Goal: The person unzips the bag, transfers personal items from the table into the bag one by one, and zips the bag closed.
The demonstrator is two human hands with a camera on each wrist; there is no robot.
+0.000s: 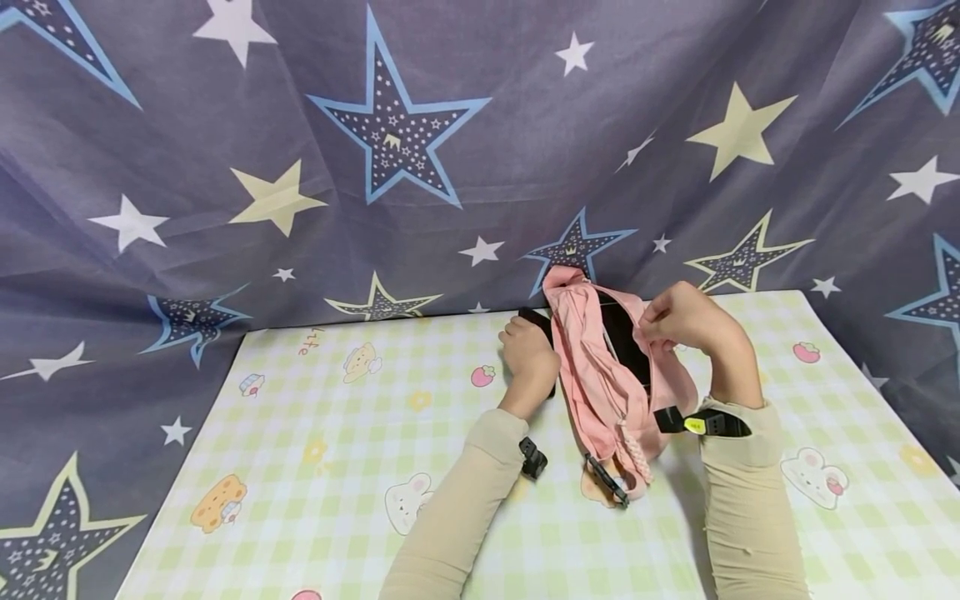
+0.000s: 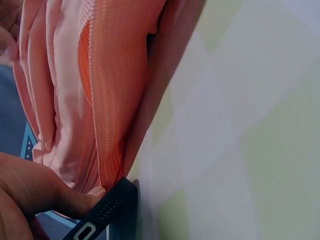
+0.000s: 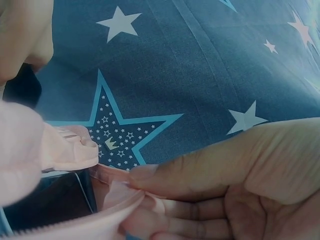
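Observation:
A soft pink bag [image 1: 592, 358] with a zip stands at the back of the table, its mouth spread wide. Inside it shows a dark, flat, straight-edged thing [image 3: 60, 200], whose kind I cannot tell. My right hand [image 1: 686, 321] pinches the bag's zipped edge between thumb and fingers, on the right side of the mouth. At the bag's left side my left hand [image 1: 528, 354] grips a black phone [image 2: 107, 207], with small holes and a port-like slot along its edge. The left thumb lies close against the bag's fabric. Most of the phone is hidden by the hand.
From the bag's near end hang a black buckle [image 1: 606, 482] and a braided pink cord [image 1: 636, 450]. A green checked cloth with cartoon prints covers the table [image 1: 360, 442]. Directly behind the bag rises a dark star-patterned curtain [image 1: 420, 250].

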